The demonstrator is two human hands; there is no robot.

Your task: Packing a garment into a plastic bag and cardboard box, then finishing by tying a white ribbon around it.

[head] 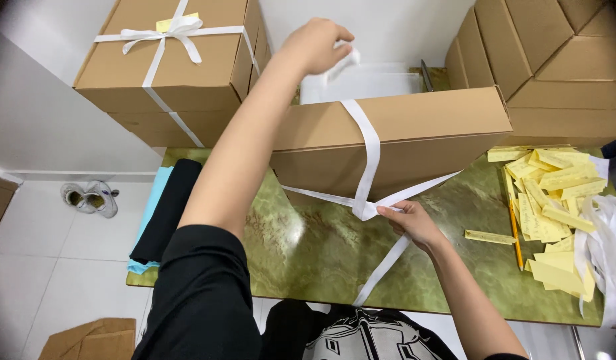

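Right hand is pinching the white ribbon crossing in a closed grip; above it, the left hand is gripping the ribbon end over the cardboard box. Keeping both strands taut and centred seems wise.

matt brown cardboard box; smooth white fabric ribbon; glossy green marbled tabletop; yellow paper slips.

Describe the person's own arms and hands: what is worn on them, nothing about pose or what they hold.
Both hands are bare: the left hand and right hand show no gloves, rings or watch. The left arm has a short black sleeve covering the upper arm only. The right forearm is uncovered; a dark sleeve edge just shows at the bottom of the picture.
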